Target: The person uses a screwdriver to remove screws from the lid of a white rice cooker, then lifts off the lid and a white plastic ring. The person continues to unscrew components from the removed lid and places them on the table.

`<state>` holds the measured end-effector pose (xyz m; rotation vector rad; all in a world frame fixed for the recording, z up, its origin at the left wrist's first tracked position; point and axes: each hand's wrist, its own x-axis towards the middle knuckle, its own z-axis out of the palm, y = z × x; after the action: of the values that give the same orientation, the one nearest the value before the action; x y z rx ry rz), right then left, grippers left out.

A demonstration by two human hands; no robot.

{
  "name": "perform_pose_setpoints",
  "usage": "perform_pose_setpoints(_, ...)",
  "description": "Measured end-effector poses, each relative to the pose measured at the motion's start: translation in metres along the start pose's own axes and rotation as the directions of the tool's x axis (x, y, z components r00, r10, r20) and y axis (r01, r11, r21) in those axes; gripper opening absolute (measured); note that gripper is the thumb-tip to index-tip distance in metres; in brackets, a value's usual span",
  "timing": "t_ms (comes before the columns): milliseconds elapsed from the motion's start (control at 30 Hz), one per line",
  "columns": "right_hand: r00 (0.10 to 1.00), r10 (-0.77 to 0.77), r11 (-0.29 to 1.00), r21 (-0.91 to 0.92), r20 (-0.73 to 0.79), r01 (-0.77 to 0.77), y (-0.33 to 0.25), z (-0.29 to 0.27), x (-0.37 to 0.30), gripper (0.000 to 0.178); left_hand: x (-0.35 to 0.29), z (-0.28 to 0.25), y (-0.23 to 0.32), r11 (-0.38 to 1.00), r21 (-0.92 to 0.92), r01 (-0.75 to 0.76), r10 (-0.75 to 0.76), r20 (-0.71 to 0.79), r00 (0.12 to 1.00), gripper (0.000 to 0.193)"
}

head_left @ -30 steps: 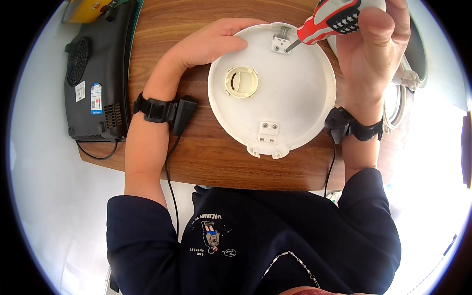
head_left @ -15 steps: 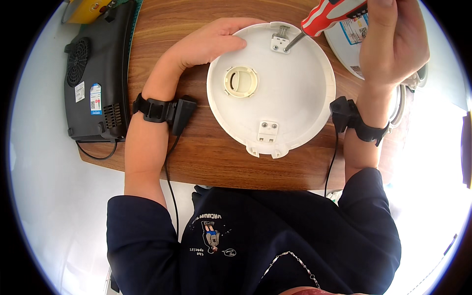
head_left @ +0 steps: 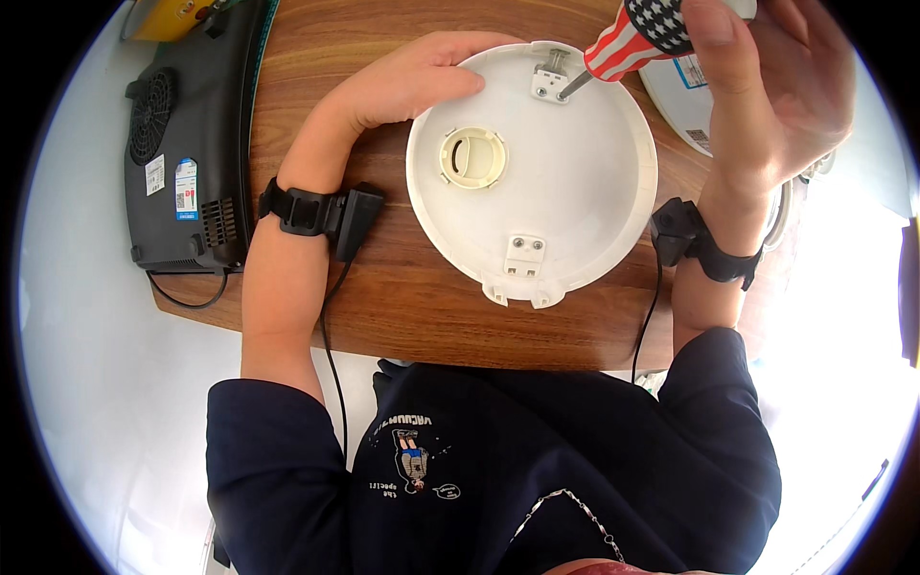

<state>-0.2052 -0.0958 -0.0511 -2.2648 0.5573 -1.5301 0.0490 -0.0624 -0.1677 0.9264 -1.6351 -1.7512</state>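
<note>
Two hands engaged. Our right hand [head_left: 767,86] has its grip closed on the screwdriver [head_left: 637,38], shaft slanting down-left into the far bracket [head_left: 549,81] of the white round lid [head_left: 556,192] on the desk [head_left: 402,297]; left hand [head_left: 422,81] lies flat on the lid's far-left rim, holding nothing.

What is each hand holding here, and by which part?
The right hand grips a screwdriver by its striped handle, tip at a small bracket. The left hand only lies flat on the round white lid's rim.
</note>
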Motion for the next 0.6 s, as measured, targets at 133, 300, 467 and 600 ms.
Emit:
perform_pose_setpoints(133, 0.981, 0.09, 0.984, 0.136, 0.171, -0.114, -0.034, -0.005, 0.016, 0.046, -0.003, 0.0, -0.001, 1.0, 0.011, -0.012, 0.012, -0.018, 1.0, 0.06)
perform_pose_setpoints(300, 0.888, -0.332, 0.919, -0.103, 0.317, 0.38, 0.004, -0.031, 0.031, 0.049, -0.002, 0.001, 0.003, 1.0, 0.02, 0.009, -0.008, -0.018, 1.0, 0.06)
perform_pose_setpoints(467, 0.986, -0.08, 0.987, 0.152, 0.144, 0.058, 0.0, -0.014, 0.013, 0.053, -0.001, 0.005, -0.001, 0.999, 0.038, -0.023, 0.026, -0.064, 0.998, 0.059)
perform_pose_setpoints(600, 0.977, 0.214, 0.949, 0.232, 0.014, -0.212, -0.035, 0.008, 0.008, 0.052, -0.002, 0.0, 0.0, 0.998, 0.057, -0.012, 0.013, -0.013, 1.0, 0.06)
